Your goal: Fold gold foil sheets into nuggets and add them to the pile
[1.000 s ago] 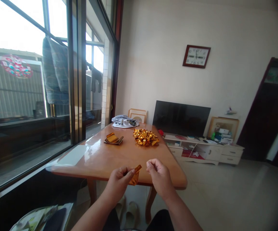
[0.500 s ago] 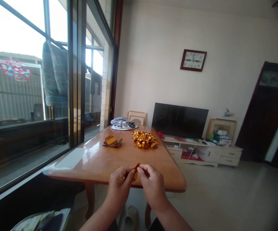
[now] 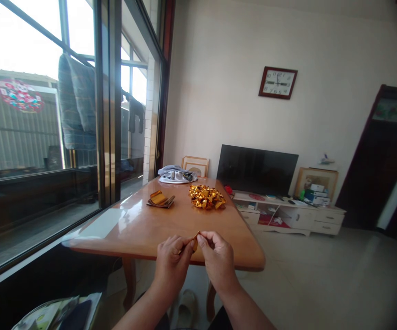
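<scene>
Here, pinches a gold foil piece [image 3: 195, 244] between left hand [image 3: 172, 257] and right hand [image 3: 217, 256], thumbs nearly meeting, over the near edge of the table [image 3: 143, 233]. Sees crumpled foil heap [image 3: 207, 198] and foil stack [image 3: 160, 199] farther up the table. Reads 7, 6, 5 on the wall clock [image 3: 278, 83] beyond the table; cannot read the window sticker [image 3: 20, 95] left of the table.

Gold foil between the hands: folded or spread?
Folded, apparently: narrow foil peeks between left hand and right hand; the rest is hidden.
</scene>
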